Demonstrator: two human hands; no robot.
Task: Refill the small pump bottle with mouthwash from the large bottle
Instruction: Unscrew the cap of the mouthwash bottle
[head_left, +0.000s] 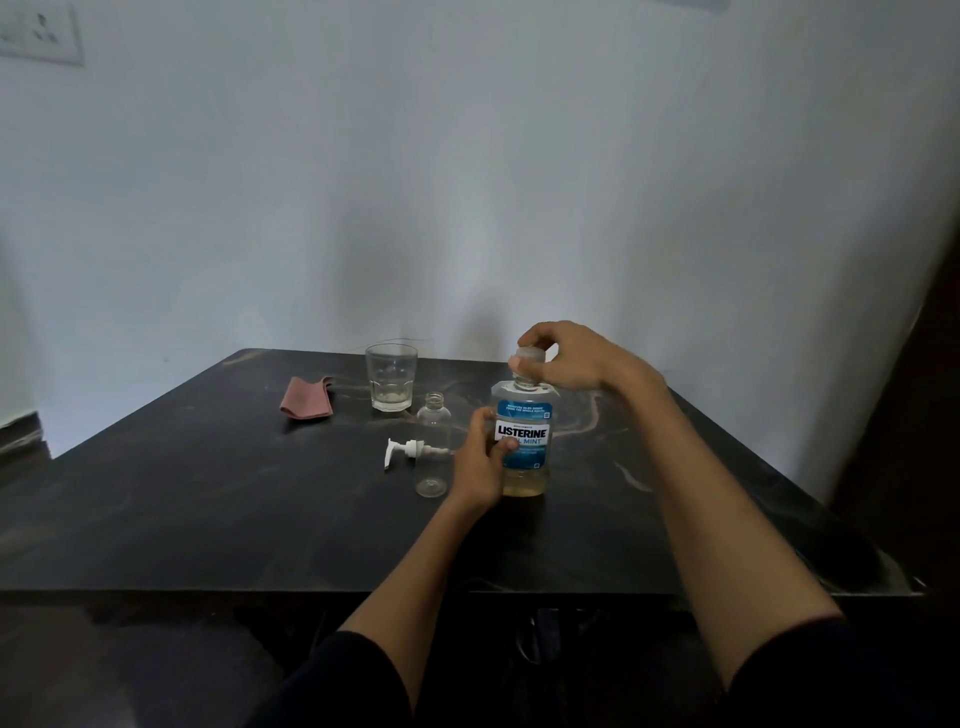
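Dark marbled table (208, 519): large bottle (523, 441) upright, being uncapped.
Left hand (480, 460) wraps its body to steady it; right hand (563, 358) pinches the cap (530, 358). Open small pump bottle (434, 441) waits at nine o'clock, pump (413, 451) lying alongside.

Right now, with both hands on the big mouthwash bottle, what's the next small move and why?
Probably twist the cap off with the right hand while the left hand steadies the large bottle. The cap looks still on, and the small bottle already stands open, its pump lying beside it.
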